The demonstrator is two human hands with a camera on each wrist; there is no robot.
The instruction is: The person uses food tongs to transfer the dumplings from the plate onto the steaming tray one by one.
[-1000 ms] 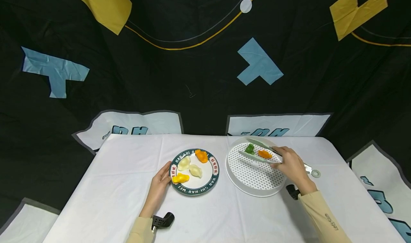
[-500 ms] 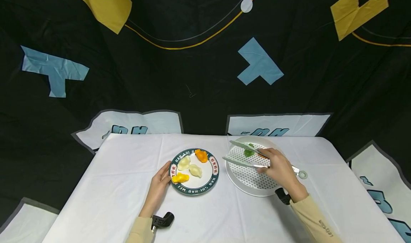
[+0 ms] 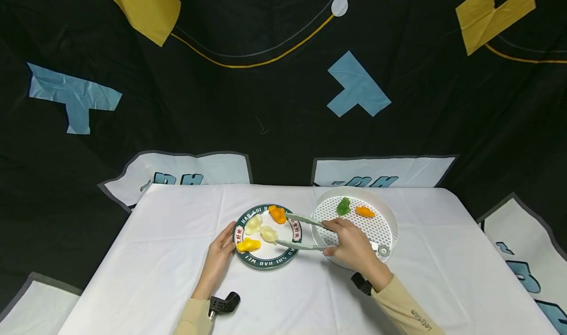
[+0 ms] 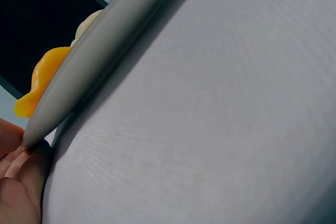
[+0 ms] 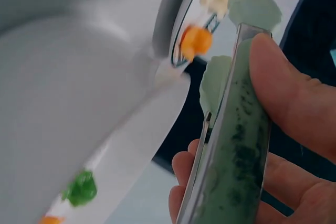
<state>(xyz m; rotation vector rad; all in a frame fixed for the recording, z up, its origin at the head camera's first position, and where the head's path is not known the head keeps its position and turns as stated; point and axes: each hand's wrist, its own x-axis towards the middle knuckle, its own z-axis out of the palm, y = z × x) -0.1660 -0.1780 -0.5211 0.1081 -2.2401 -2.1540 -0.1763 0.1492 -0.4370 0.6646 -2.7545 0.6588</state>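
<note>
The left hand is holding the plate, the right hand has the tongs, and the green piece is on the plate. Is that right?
Not quite: the green piece isn't on the plate. The head view shows it on the white tray. The left hand does hold the plate, and the right hand has the tongs.

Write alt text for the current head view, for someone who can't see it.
A person's right hand holds pale-green tongs, tips apart, over a green-rimmed plate with four dumpling-like pieces, while the left hand grips the plate's edge. Beside the plate, on the white cloth, a round white perforated tray holds one green piece and one orange piece.
</note>
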